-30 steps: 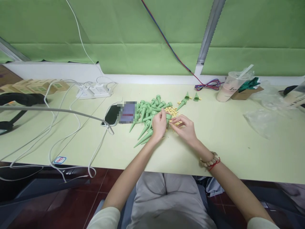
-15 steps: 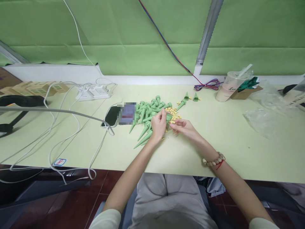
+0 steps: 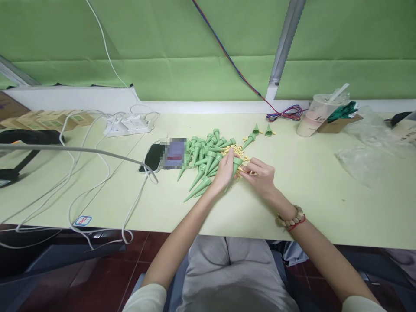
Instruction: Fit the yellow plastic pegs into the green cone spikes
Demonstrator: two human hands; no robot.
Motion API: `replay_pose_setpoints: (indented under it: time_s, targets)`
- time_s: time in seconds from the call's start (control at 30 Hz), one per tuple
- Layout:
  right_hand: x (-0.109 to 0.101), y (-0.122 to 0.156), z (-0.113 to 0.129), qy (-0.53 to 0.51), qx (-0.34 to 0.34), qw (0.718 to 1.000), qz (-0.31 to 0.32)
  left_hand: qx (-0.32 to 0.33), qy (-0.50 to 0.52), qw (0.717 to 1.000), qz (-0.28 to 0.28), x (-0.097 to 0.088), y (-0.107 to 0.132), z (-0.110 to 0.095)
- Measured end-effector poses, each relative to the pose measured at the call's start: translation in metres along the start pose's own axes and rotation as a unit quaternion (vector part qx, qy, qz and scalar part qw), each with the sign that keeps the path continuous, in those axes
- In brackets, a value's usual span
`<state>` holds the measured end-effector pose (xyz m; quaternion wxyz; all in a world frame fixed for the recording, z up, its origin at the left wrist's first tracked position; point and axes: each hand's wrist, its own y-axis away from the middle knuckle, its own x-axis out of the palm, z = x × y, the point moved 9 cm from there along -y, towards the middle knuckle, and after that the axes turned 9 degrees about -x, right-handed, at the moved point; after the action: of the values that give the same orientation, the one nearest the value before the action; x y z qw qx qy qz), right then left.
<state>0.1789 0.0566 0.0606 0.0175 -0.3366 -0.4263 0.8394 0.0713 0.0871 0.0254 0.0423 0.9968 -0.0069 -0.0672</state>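
Note:
My left hand (image 3: 225,170) is closed around a green plant watering spike (image 3: 237,163), its wide end up and its tip slanting down toward me. Close on the right, my right hand (image 3: 261,177) pinches a small yellow valve (image 3: 242,169) against the side of that spike. Fingertips partly cover the contact. Beyond both hands lies a heap of small yellow valves (image 3: 236,150). A pile of loose green spikes (image 3: 202,167) spreads to the left. Farther back, a few green spikes (image 3: 249,141) lie apart with yellow pieces at their sides.
Left of the pile are a phone (image 3: 152,157) and a pixelated flat item (image 3: 175,153). White cables (image 3: 107,173) trail from a power strip (image 3: 128,124). At the back right stand a drink cup (image 3: 312,119) and a small box (image 3: 339,125), with a clear plastic bag (image 3: 355,164) nearer.
My left hand has turned and shifted right, showing the spike tilted downward. The right hand has moved slightly right, its fingers more curled around the yellow valve at the spike.

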Motion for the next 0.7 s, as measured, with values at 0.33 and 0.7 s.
replay_pose_setpoints:
  time_s: [0.33,0.7]
  targets:
    - [0.033,0.009,-0.030,-0.379,0.283,0.879,0.060,0.062,-0.029,0.993,-0.092,-0.015,0.005,-0.013]
    - [0.049,0.023,-0.033,-0.484,0.367,0.792,0.068,0.103,-0.050,0.992,-0.049,-0.010,0.007,-0.023]
